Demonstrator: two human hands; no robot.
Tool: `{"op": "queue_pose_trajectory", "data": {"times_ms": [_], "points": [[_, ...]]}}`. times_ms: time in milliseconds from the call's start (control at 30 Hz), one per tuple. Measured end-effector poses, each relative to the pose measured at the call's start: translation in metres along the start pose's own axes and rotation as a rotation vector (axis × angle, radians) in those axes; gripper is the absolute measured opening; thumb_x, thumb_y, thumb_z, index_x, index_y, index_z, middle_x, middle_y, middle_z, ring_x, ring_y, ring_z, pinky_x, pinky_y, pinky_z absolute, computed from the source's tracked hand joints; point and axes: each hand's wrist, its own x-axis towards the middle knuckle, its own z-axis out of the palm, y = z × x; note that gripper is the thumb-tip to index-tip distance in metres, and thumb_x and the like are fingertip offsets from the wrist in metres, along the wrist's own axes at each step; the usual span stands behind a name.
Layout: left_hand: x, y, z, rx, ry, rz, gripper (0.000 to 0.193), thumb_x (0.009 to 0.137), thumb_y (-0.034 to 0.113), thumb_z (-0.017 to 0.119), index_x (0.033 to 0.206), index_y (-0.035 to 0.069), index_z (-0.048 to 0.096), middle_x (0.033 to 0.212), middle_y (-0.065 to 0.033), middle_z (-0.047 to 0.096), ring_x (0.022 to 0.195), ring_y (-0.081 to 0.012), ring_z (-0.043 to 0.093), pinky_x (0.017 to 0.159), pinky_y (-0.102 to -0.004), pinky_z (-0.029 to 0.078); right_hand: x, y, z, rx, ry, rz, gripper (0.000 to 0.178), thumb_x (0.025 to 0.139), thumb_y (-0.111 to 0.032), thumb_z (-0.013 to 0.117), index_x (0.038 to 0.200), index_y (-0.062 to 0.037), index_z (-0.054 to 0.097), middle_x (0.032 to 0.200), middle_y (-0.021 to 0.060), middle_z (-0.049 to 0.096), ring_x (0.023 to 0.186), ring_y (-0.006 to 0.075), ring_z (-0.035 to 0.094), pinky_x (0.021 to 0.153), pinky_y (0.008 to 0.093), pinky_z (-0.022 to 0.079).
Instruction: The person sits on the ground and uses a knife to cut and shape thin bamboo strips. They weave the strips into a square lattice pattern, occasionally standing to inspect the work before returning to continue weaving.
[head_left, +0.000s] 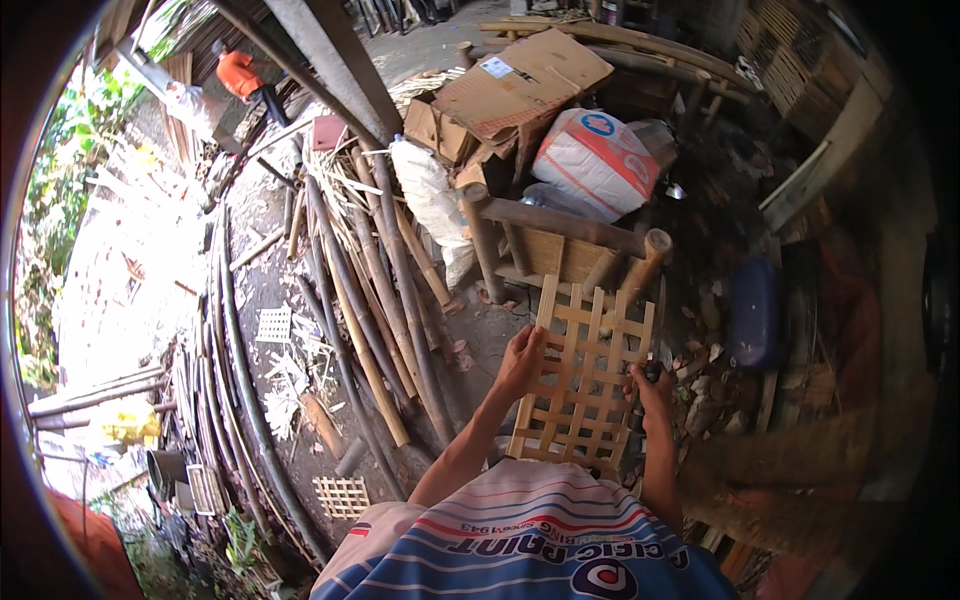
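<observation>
A woven bamboo lattice panel (578,385) stands tilted in front of my body, its strips crossing with square gaps and bare strip ends at the top. My left hand (520,360) is closed around its left edge, above the middle. At the right edge, my right hand (648,388) has its fingers closed against the lattice. A small dark object (653,371) shows at the top of that hand; its kind is too small to tell. The panel's lower end is close to my striped shirt (540,530).
Bamboo poles (385,260) lie lengthwise on the left. Ahead stands a bamboo bench (565,225) with a cardboard box (525,85) and a white-red sack (600,160) behind it. A blue container (755,312) is at right. A person in orange (238,75) is far left.
</observation>
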Motion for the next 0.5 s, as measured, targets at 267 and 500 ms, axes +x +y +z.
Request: {"op": "queue_pose_trajectory", "data": {"times_ms": [267, 500], "points": [[0.018, 0.018, -0.048, -0.031, 0.045, 0.062, 0.034, 0.104, 0.032, 0.042, 0.110, 0.001, 0.056, 0.101, -0.0115, 0.066, 0.082, -0.0246, 0.071, 0.069, -0.0374, 0.060, 0.001, -0.037, 0.065, -0.166, 0.064, 0.003, 0.028, 0.092, -0.016, 0.070, 0.112, -0.0023, 0.058, 0.087, 0.0095, 0.064, 0.058, 0.0186, 0.060, 0.056, 0.0376, 0.050], [0.020, 0.046, -0.119, -0.086, 0.119, 0.088, 0.035, 0.105, 0.032, 0.038, 0.108, 0.001, 0.054, 0.099, -0.0109, 0.066, 0.080, -0.0231, 0.071, 0.068, -0.0361, 0.060, 0.014, -0.041, 0.144, -0.189, -0.058, -0.068, 0.025, 0.091, -0.016, 0.071, 0.107, -0.0017, 0.059, 0.084, 0.0097, 0.064, 0.055, 0.0188, 0.060, 0.054, 0.0365, 0.050]]}}
